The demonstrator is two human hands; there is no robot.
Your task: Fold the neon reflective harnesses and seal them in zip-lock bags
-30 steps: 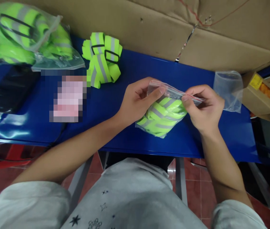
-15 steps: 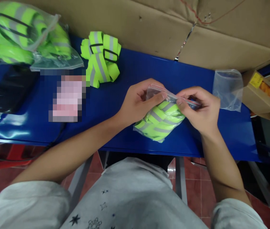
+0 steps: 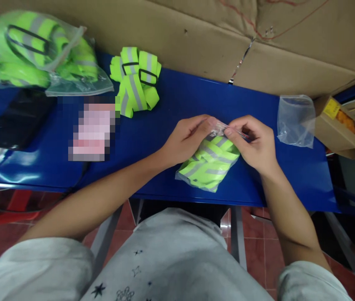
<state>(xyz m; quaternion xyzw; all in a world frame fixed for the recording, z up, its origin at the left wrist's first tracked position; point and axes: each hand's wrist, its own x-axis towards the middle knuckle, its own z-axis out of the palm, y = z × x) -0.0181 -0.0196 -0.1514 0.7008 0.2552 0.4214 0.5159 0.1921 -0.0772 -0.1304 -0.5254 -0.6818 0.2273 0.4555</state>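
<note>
A clear zip-lock bag (image 3: pixel 192 180) holds a folded neon-yellow reflective strap (image 3: pixel 216 161) with grey stripes. Both of my hands pinch the bag's top edge, above the blue table. My left hand (image 3: pixel 192 136) grips the left part of that edge between thumb and fingers. On the right side of the seal, my right hand (image 3: pixel 254 140) is closed with its thumb pressing on the strip. Whether the seal is fully closed cannot be made out. Behind my left hand lies a loose bundle of reflective straps (image 3: pixel 133 90) with black buckles.
A large clear bag of reflective straps (image 3: pixel 36 54) sits at the back left. Nearer are a black phone (image 3: pixel 17 121) with a white cable and a blurred-out pinkish object (image 3: pixel 92 129). At right are an empty clear bag (image 3: pixel 296 121) and a cardboard box (image 3: pixel 337 125); cardboard (image 3: pixel 190 46) stands behind.
My right hand has moved left along the bag's top edge, closer to my left hand. My left hand has shifted slightly right. The whole view has tilted a little.
</note>
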